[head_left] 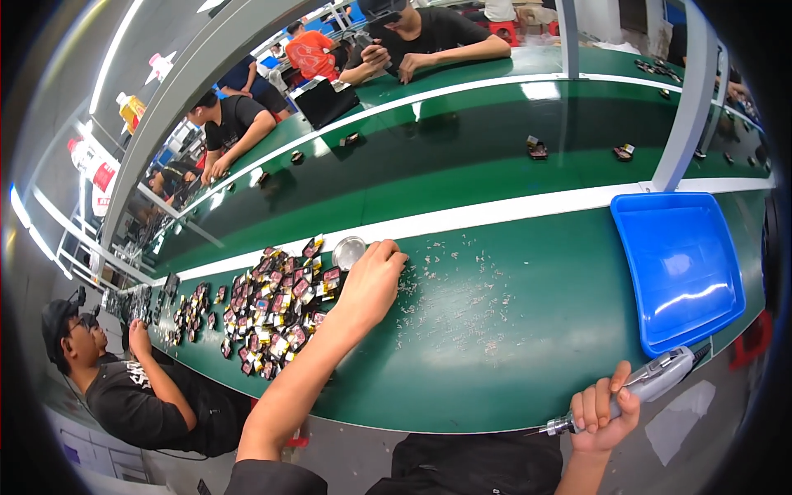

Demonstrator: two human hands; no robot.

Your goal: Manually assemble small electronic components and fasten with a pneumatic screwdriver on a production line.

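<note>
My left hand [373, 285] reaches across the green bench, right beside a round metal dish [349, 252]. Its fingers are curled down at the edge of a scatter of tiny pale metal parts [470, 285], probably screws. The fingertips are hidden, so whatever they pinch does not show. At the bench's front edge, my right hand [606, 410] is wrapped around a grey electric screwdriver [656, 381], its bit pointing left. Under my left forearm and to its left lies a big heap of small black modules [272, 309] with pink and yellow faces.
A blue plastic tray [678, 268] sits at the right of the bench. Beyond a white rail runs a dark green conveyor belt [445, 157] carrying a few modules [537, 148]. Grey frame posts [689, 124] rise nearby. Co-workers sit across the belt and to my left.
</note>
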